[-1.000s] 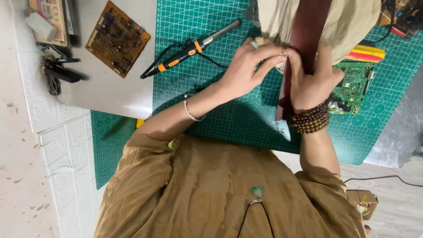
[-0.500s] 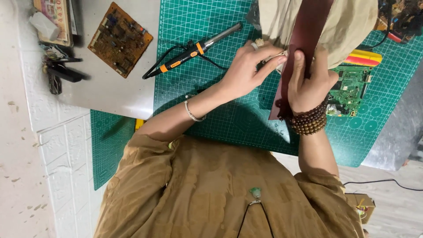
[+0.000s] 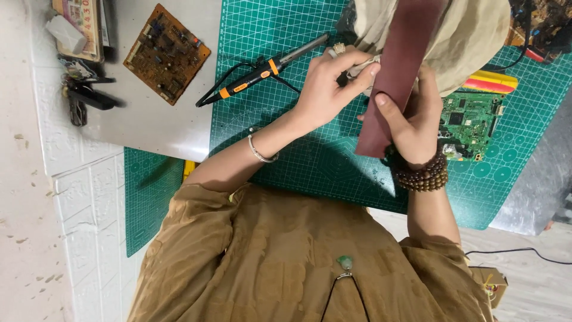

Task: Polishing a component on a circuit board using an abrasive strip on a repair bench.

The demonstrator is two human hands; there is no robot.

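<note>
Strap (image 3: pixel 398 71), dark red, runs over the green mat (image 3: pixel 280 48) centre-right, hanging from the beige cloth (image 3: pixel 465 36) at the far edge; right hand (image 3: pixel 411 116) clasps its near part, thumb on top. Left hand (image 3: pixel 330 89) pinches a small pale piece (image 3: pixel 362 67) just left of strap. Soldering iron (image 3: pixel 262 74) lies left of hands, green board (image 3: pixel 468 122) right, brown board (image 3: pixel 167 52) far left
</note>
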